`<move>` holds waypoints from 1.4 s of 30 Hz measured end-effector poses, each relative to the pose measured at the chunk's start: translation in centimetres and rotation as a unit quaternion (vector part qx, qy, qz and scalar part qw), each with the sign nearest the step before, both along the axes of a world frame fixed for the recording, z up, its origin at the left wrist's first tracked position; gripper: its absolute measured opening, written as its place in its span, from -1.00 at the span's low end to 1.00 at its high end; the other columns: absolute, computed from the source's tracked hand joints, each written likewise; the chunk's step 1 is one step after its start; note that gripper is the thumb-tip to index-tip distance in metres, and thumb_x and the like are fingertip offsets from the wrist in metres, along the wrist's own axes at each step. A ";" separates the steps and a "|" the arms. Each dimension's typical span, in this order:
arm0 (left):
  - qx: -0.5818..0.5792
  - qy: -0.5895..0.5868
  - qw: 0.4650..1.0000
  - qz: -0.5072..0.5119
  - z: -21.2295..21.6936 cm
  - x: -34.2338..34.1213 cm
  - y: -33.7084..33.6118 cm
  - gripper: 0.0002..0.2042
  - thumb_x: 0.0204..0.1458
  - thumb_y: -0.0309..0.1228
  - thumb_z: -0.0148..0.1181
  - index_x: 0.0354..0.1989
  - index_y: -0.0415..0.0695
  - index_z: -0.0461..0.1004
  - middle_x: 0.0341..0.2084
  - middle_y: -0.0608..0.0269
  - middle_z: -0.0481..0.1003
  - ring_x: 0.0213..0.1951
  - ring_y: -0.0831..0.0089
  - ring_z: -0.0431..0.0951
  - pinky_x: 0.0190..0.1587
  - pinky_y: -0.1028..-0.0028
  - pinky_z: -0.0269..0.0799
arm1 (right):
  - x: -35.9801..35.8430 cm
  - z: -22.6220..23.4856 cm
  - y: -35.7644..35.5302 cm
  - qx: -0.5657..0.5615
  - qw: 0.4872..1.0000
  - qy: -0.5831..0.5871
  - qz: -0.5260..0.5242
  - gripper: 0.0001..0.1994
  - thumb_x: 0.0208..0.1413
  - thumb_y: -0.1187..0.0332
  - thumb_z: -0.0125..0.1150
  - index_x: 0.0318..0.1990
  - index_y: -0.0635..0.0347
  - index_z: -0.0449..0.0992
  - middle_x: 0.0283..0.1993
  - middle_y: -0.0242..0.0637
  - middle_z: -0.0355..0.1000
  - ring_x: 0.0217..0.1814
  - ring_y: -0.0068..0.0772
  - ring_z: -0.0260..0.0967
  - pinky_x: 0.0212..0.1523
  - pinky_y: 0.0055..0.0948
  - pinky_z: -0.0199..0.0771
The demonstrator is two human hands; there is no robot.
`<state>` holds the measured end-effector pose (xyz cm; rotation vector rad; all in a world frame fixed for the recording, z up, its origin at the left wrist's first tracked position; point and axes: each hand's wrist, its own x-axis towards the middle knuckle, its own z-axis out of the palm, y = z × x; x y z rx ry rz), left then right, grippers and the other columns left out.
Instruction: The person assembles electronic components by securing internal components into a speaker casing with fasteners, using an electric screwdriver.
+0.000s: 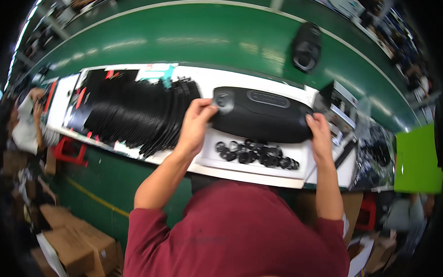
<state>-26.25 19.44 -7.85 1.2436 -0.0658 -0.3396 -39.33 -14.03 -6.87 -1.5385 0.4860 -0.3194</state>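
The green conveyor belt [189,47] arcs across the top of the frame, a second dark speaker [306,46] riding it at upper right. Below it lies my white bench [262,173], with fanned black sheets [133,117] at centre left. At centre I grasp the long black speaker [262,115] by both ends, left hand [195,124] curled over one cap, right hand [319,130] clenched on the other. I judge I'm seating it; a steady, level grip matters. Small black rings [256,154] sit beneath; brown cartons [78,241] at lower left, a bright green panel [417,161] at right.
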 end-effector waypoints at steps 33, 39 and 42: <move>0.288 -0.448 0.837 -0.125 10.0 -0.7 -6.3 -0.71 0.11 -0.78 0.05 -0.07 -0.26 0.62 -0.31 0.03 0.55 -0.24 0.17 0.57 -0.12 0.40 0.46 | -2.4 0.4 0.7 -0.467 0.868 -0.167 0.029 -0.42 0.09 0.23 0.44 0.28 0.16 0.49 0.41 -0.13 0.35 0.50 0.12 0.19 0.45 -0.02 0.21; 0.308 -0.453 0.830 -0.109 7.9 1.3 -9.0 -0.74 0.13 -0.75 0.07 -0.10 -0.26 0.61 -0.25 0.06 0.59 -0.19 0.11 0.59 -0.09 0.32 0.48 | -3.1 -0.8 0.2 -0.510 0.850 -0.132 -0.018 -0.45 0.08 0.22 0.44 0.23 0.21 0.54 0.33 -0.17 0.44 0.43 0.08 0.27 0.39 -0.03 0.27; 0.313 -0.470 0.823 -0.065 7.0 0.8 -9.0 -0.75 0.13 -0.73 0.08 -0.09 -0.25 0.60 -0.19 0.06 0.62 -0.14 0.08 0.61 -0.03 0.25 0.49 | -2.9 -1.0 0.7 -0.519 0.842 -0.144 -0.032 -0.47 0.09 0.22 0.43 0.21 0.23 0.54 0.30 -0.14 0.45 0.37 0.07 0.33 0.36 -0.05 0.31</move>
